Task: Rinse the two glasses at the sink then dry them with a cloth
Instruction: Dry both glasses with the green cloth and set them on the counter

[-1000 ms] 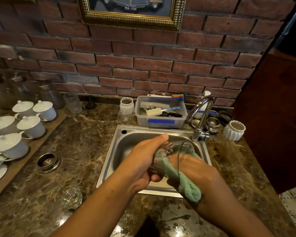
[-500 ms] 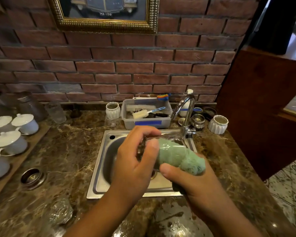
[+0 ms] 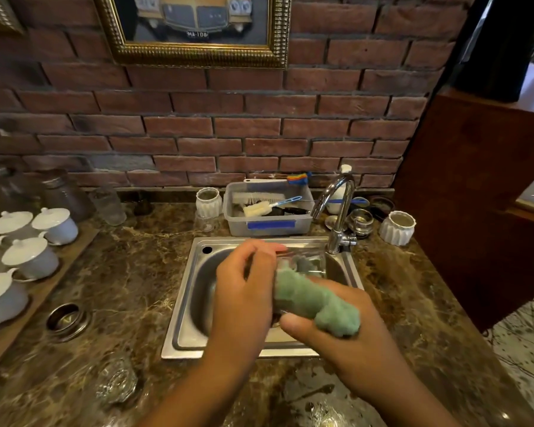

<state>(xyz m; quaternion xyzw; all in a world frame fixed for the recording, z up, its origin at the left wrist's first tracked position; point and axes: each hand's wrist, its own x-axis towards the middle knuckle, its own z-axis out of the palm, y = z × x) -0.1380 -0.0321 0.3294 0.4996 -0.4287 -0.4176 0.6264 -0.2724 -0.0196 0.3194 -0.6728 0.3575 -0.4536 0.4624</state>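
The left hand [image 3: 244, 297] is curled round a clear glass [image 3: 302, 260], thumb on top and fingers wrapped under it, holding it on its side above the sink [image 3: 179, 318]. The right hand [image 3: 346, 331] is closed on a green cloth [image 3: 315, 303], thumb underneath, and the far end of the cloth is stuffed into the mouth of the glass. The two hands sit close together, nearly touching, with the cloth bridging them. The glass is blurred, so its base and rim are hard to make out.

The second glass [image 3: 116, 380], clear and faceted, stands on the near left of the counter [image 3: 130, 272], well apart from the sink. The counter is dark brown marble and looks wet near the front edge.

At the far right corner of the steel sink rises a curved chrome tap [image 3: 339, 204]. Just beyond the sink sits a grey plastic tub [image 3: 269, 223] with a blue label, holding a sponge brush [image 3: 259, 208] and other brushes. A white ribbed jar [image 3: 208, 202] stands left of the tub and another ribbed jar [image 3: 396, 227] right of the tap. A round metal ring [image 3: 67, 317] is set into the counter to the left of the sink.

Further left, white lidded cups [image 3: 31, 257] rest on a wooden board [image 3: 43, 291], with a tall tumbler [image 3: 108, 204] behind them. The back wall is red brick [image 3: 259, 131] and carries a gold-framed picture [image 3: 198, 53]. A dark wooden panel [image 3: 475, 195] closes the right side, with patterned floor tiles [image 3: 530, 349] below it.
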